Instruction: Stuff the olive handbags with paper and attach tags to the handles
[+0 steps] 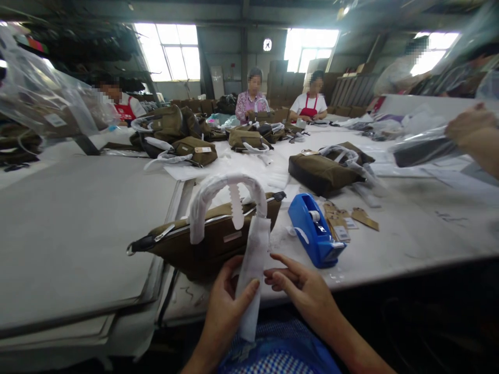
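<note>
An olive-brown handbag [210, 239] with a silver zipper stands at the near table edge. Its raised handle [202, 200] is wrapped in white material, and a notched white strip [236, 205] hangs from the handle's top. In front of the bag's right side, my left hand [230, 301] pinches a long white wrapping strip [253, 259] between thumb and fingers. Just right of that strip is my right hand [298, 283], its fingers apart and holding nothing. A blue tape dispenser [315, 228] sits right of the bag.
Brown paper tags [365, 218] lie beyond the dispenser. Another olive bag [327, 169] rests behind it, with more bags [175, 127] farther back. Large pale sheets [78, 228] are stacked at left. A co-worker's hand [473, 130] holds a plastic-wrapped item at right. Several people sit or stand beyond.
</note>
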Demonstrator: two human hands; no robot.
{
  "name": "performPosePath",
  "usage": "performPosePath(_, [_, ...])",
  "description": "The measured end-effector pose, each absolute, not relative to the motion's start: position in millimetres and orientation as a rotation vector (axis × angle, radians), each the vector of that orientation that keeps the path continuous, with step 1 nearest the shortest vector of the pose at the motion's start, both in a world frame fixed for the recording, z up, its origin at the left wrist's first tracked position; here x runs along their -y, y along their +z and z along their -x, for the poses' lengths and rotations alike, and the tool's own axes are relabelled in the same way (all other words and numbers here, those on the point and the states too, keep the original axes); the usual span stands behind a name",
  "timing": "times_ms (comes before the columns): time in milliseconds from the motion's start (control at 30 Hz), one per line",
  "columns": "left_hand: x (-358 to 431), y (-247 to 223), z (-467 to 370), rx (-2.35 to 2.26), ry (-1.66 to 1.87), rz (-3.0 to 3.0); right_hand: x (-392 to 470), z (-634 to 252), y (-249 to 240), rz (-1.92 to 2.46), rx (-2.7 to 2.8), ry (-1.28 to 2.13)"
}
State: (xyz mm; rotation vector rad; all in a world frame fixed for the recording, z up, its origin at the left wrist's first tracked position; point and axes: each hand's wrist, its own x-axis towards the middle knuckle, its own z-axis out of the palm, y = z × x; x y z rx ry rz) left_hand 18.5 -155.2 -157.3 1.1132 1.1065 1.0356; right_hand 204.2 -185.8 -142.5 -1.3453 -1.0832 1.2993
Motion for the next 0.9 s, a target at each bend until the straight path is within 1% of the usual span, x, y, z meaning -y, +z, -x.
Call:
performPosePath(100, [157.4, -163.3, -24.3, -1.058, 1.075, -1.14, 183.3, -183.1, -136.1, 1.199, 1.119, 1.372])
performPosePath(267, [158.7, -171.1, -30.3, -1.082, 1.116, -1.225, 163.8, -156.8, -144.6, 1.202, 1.032, 1.27])
performPosePath(400, [153.3, -173.2, -27.7, -1.162, 1.087, -1.244, 160.4, -163.3, -145.4, 1.161, 1.127, 1.267])
performPosePath(467, [149.0, -171.1, -23.8, -1.206, 1.055, -1.271, 164.9, -180.6, -141.7, 1.209, 1.259, 1.175])
performPosePath(533, [145.4, -166.3, -18.8, -1.273, 1.042, -1.311, 171.2, -209.6, -138.0, 1.376, 1.304, 0.933])
performPosePath(633, [144.7, -154.9, -12.8, -1.393, 1.069, -1.46, 176.4, -276.3, -138.0, 1.666, 1.195, 0.47])
performPosePath(733, [149.4, -140.4, -15.3, -1.424, 1.214, -1.628, 167.7, -361.4, -148.3, 1.893, 1.078, 0.092])
performPosePath(767, [151.2, -135.5, -19.0, -1.394, 1.264, -1.652, 161.6, -389.8, -153.5, 1.988, 1.091, 0.021])
performPosePath(833, [153.4, -126.2, -30.6, -1.28, 1.307, -1.664, 145.8, -440.8, -164.6, 2.075, 1.085, -0.004])
performPosePath(900, [152.7, -118.1, -47.3, -1.123, 1.244, -1.702, 127.1, -479.4, -174.8, 2.149, 1.099, -0.001])
